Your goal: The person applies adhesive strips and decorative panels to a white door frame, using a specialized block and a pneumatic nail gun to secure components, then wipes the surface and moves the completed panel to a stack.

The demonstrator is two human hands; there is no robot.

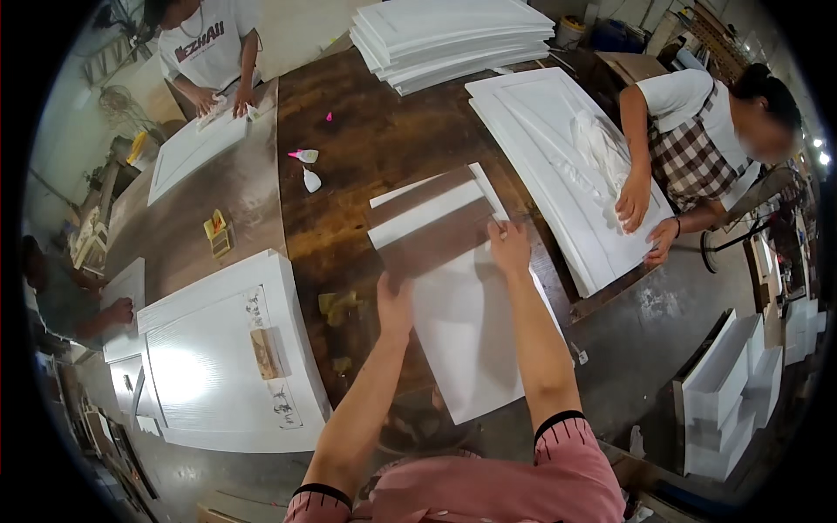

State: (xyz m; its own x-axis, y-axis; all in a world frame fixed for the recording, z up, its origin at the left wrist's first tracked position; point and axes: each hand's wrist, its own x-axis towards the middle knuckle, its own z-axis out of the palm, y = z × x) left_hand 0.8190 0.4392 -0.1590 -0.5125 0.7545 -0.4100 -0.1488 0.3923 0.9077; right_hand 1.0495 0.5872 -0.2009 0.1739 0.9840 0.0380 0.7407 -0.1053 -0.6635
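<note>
In front of me a long white panel [471, 336] lies slanting on the dark wooden table. Across its upper part is a flat brown board [436, 240] with a white band [427, 214] and more brown beyond it. My left hand [395, 305] grips the brown board's near left corner, with its fingertips partly hidden. My right hand [509, 246] is closed on the board's right end, thumb and fingers at the edge. Whether the brown areas are one piece or two, I cannot tell.
White panels are stacked at the back [453, 39] and at the right [558, 174], where a co-worker holds a cloth. Two small glue bottles [311, 179] lie on the table [327, 113]. A white door panel [227, 366] bearing a wooden block [263, 353] is left. Two other people work farther left.
</note>
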